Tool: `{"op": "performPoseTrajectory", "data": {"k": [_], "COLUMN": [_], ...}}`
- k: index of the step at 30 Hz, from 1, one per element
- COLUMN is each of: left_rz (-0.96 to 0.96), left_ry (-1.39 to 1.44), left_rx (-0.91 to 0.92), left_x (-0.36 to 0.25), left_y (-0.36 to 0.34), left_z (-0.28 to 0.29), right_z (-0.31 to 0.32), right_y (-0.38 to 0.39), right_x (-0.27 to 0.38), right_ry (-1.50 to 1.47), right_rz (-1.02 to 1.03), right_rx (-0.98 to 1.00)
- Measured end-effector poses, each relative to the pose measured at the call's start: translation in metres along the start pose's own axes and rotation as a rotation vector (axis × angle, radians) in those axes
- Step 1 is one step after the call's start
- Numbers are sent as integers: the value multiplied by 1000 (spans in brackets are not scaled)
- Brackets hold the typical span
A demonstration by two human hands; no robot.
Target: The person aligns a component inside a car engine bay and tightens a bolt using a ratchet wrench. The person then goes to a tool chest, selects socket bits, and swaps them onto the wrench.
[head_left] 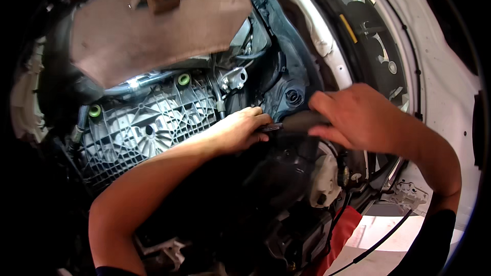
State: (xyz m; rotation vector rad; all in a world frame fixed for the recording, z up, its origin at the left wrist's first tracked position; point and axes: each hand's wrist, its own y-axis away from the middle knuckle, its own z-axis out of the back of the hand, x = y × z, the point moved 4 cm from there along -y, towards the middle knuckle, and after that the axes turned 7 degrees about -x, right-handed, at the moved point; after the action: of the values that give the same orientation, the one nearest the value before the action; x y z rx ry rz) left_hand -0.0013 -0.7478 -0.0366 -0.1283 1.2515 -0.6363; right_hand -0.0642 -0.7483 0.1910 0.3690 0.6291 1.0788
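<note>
Two hands on one line here: the right hand [358, 117] is closed round a dark, blurred cylindrical piece [300, 122], thumb below, fingers above, and that piece lies nearly level between the hands. At its slim metallic tip [272, 127], the left hand [244, 130] curls close; whether it grips, I can't tell. Left forearm [153, 176] slants across a grey, lattice-ribbed panel [146, 128]; right elbow [452, 189] bends out wide.

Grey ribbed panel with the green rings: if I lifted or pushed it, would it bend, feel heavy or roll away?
The grey ribbed panel would probably feel stiff, since criss-cross ribs brace it. It may be light for its size, as those ribs form open cells and it looks like plastic. Rolling seems unlikely, given its broad shape.
</note>
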Motion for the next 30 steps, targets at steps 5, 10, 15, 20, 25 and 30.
{"op": "performPoseTrajectory", "data": {"k": [5,10,15,20,25,30], "left_rz": [334,607,713,740,857,800], "left_ry": [294,1281,1077,906,1214,1314], "left_rx": [-108,-345,-946,-1438,-1741,-1761], "left_x": [-79,-286,-446,-522,-572,-609], "left_y": [26,65,193,321,458,570], "left_z": [56,51,-39,-191,-237,-236], "right_z": [81,59,14,-43,-57,-41], "right_y": [111,337,357,330,356,351], "right_x": [40,39,159,355,492,590], "right_ry": [75,-499,-570,-1121,-995,-767], "right_rz": [35,-405,-172,423,589,920], "right_rx": [-423,-954,-542,-259,-496,-478]}}
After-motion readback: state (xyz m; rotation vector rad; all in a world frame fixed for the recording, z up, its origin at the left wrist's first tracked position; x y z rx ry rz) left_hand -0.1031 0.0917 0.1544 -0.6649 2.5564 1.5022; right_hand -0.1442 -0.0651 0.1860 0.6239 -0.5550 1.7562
